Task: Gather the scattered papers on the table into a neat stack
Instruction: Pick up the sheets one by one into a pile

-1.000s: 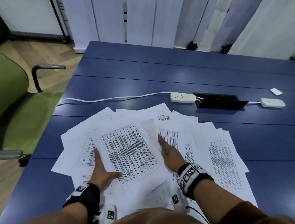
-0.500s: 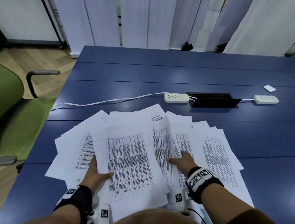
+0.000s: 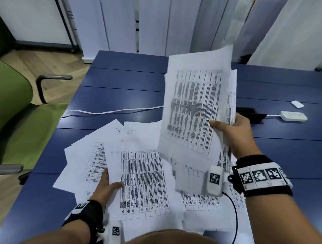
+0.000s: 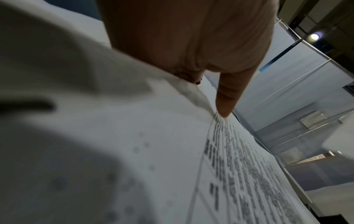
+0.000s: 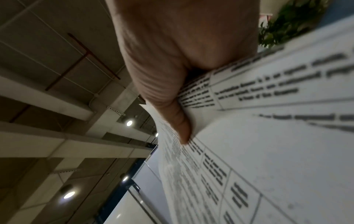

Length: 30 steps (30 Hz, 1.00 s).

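White printed papers (image 3: 92,155) lie fanned over the near part of the blue table (image 3: 121,79). My right hand (image 3: 230,130) holds a bunch of sheets (image 3: 194,105) lifted upright above the pile, thumb on the front sheet, fingers behind. The right wrist view shows the thumb (image 5: 172,118) pressed on that printed sheet (image 5: 268,151). My left hand (image 3: 107,184) grips the left edge of the top table sheet (image 3: 144,184), thumb on top, fingers under it. In the left wrist view the thumb (image 4: 228,97) presses on the paper (image 4: 134,151).
A white cable (image 3: 110,111) crosses the table behind the pile. A white power strip (image 3: 293,116), a black cable box (image 3: 252,116) and a small white card (image 3: 297,104) sit at the right. A green chair (image 3: 12,119) stands left of the table.
My right hand, earlier flat on the papers, has taken a bunch of sheets and lifted them upright. The left hand keeps its hold on the top sheet's left edge.
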{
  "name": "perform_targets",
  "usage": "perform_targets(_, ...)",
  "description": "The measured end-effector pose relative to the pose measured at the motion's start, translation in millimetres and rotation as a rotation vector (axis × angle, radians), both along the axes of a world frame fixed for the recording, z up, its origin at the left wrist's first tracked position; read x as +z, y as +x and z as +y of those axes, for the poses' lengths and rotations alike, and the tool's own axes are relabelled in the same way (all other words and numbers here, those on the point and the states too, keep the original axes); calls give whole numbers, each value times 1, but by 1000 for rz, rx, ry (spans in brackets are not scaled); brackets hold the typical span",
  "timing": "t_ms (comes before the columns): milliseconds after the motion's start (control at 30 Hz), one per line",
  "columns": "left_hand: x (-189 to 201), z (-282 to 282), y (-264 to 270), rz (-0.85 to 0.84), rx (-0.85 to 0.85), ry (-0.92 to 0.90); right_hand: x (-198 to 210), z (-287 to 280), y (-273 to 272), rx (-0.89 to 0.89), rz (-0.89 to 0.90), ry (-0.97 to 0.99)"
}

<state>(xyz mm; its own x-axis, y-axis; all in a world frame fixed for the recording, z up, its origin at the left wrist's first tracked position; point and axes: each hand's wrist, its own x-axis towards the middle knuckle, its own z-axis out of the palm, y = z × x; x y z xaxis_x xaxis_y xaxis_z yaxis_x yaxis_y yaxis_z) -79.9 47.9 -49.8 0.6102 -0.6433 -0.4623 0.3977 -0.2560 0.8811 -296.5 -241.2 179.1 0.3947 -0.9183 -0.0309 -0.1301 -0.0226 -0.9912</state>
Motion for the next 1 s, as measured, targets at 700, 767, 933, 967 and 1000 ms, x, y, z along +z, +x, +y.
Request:
perform_targets(700,0,4,0,-57,-41,-1,-161,45,32,-12,753,145)
perform_targets(767,-5,4,2,-40,-43,-24,-168,49,38,-54,745,165)
perform_targets(933,-1,3,-1,-62,-56,-32,-193,77,60,260,678,241)
perform_targets(967,1,2,-3,-81,-63,-30,-189,77,61,297,655,229)
perform_targets(1000,-1,4,-2,-91,-66,-19,-187,72,59,293,639,205)
